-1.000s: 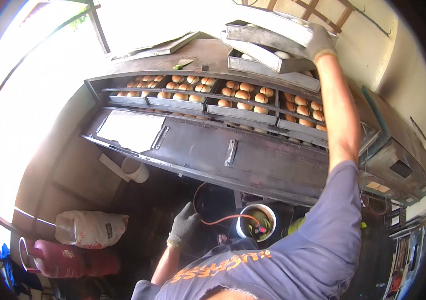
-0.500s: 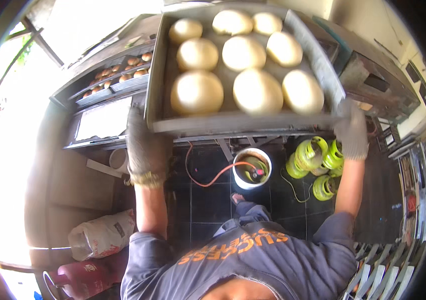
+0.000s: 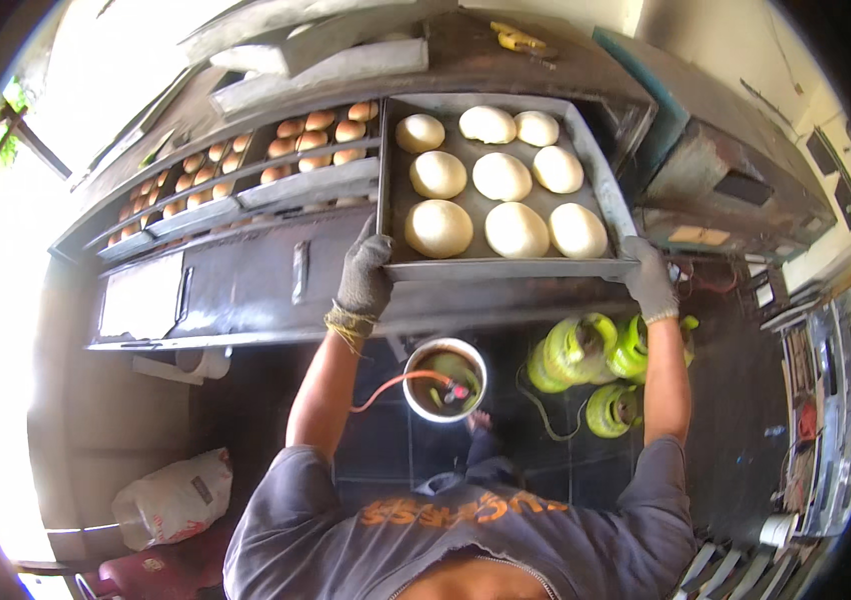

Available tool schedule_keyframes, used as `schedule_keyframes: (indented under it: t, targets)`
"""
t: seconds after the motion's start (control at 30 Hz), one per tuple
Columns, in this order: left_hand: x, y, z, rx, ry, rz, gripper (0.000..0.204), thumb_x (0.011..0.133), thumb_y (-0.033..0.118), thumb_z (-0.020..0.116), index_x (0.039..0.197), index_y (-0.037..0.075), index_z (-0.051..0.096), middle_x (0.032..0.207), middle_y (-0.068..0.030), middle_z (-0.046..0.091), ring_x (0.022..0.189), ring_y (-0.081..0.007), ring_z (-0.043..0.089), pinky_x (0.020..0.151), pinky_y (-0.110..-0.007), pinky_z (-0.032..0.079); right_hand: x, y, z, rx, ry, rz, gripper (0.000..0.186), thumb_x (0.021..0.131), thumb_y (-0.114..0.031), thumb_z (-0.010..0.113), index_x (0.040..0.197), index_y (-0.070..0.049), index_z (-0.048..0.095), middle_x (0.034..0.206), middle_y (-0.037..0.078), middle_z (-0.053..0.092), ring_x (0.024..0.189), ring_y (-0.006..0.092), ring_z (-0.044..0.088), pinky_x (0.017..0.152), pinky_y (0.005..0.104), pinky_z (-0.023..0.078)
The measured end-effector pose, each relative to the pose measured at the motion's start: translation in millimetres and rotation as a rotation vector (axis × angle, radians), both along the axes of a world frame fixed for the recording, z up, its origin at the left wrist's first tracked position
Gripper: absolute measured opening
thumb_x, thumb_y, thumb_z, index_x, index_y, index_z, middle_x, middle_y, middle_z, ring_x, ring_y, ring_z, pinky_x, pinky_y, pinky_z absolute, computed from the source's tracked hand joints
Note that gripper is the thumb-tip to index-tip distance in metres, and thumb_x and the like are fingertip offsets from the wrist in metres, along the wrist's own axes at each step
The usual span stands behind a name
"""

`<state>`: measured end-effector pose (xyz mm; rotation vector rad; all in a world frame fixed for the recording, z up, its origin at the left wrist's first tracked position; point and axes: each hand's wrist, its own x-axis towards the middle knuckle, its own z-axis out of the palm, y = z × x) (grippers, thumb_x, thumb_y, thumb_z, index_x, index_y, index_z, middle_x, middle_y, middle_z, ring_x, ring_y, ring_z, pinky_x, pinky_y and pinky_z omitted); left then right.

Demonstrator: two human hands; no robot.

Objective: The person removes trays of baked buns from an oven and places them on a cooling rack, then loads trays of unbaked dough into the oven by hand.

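- A metal baking tray [image 3: 502, 268] of nine pale, unbaked dough rounds [image 3: 502, 176] is held level at the oven [image 3: 276, 270] mouth, at the right end of the rack.
- The gloved left hand [image 3: 364, 275] has its fingers clenched on the tray's near-left corner; the gloved right hand [image 3: 651, 280] grasps the near-right corner.
- Browned buns [image 3: 318, 140] fill the trays to the left.
- The loading step appears in hand; a straight, level push farther in seems called for.

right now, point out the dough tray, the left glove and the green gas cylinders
dough tray [image 3: 506, 268], head view, front rim
left glove [image 3: 364, 280], head view, back of the hand
green gas cylinders [image 3: 576, 350], head view, top of the left one
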<state>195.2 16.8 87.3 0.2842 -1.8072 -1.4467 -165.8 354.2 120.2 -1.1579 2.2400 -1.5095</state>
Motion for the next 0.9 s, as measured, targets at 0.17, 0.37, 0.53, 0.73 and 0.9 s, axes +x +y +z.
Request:
schedule_keyframes:
  t: [0.17,0.37,0.53,0.73,0.9]
  targets:
    - [-128,-61,42,0.605,0.312,-0.086,0.048,0.099,0.031,0.056,0.137,0.003,0.056,0.125,-0.0081,0.064,0.113,-0.0226,0.063,0.097,-0.037,0.054,-118,-117,30,-0.093,-0.281,0.089,0.036,0.096,-0.005,0.061,0.130,0.006,0.058,0.124,0.015,0.062,0.102,0.0263,0.070,0.092,0.0368,0.060]
    - [-145,-106,47,0.501,0.022,0.292,0.040,0.101,0.032,0.061,0.130,0.005,0.062,0.090,0.0024,0.058,0.073,-0.0058,0.053,0.068,-0.023,0.048,-132,-194,76,0.059,-0.132,-0.016,0.040,0.093,-0.020,0.069,0.121,0.007,0.065,0.116,0.014,0.069,0.108,0.0228,0.066,0.099,0.0350,0.051]
    - [-79,-9,79,0.541,0.139,0.398,0.058,0.100,0.019,0.061,0.151,0.000,0.043,0.094,0.0011,0.060,0.079,-0.0053,0.054,0.071,-0.022,0.048,-83,-218,161,-0.372,0.575,0.144,0.038,0.091,-0.025,0.066,0.113,0.005,0.069,0.098,0.009,0.069,0.084,0.0187,0.061,0.081,0.0311,0.048]
    - [-40,60,86,0.422,0.015,0.341,0.071,0.095,0.017,0.064,0.156,-0.002,0.033,0.137,-0.0208,0.057,0.114,-0.0228,0.064,0.099,-0.036,0.053,-1,-367,297,-0.368,0.585,0.450,0.055,0.089,-0.018,0.072,0.138,-0.003,0.055,0.124,0.016,0.065,0.110,0.0301,0.066,0.096,0.0392,0.054]
    - [19,94,81,0.449,-0.028,0.346,0.070,0.096,0.015,0.063,0.156,-0.002,0.033,0.141,-0.0223,0.056,0.116,-0.0232,0.063,0.100,-0.036,0.052,53,-409,335,-0.258,0.761,0.287,0.061,0.073,-0.009,0.083,0.130,-0.003,0.061,0.121,0.016,0.068,0.111,0.0294,0.064,0.096,0.0397,0.055]
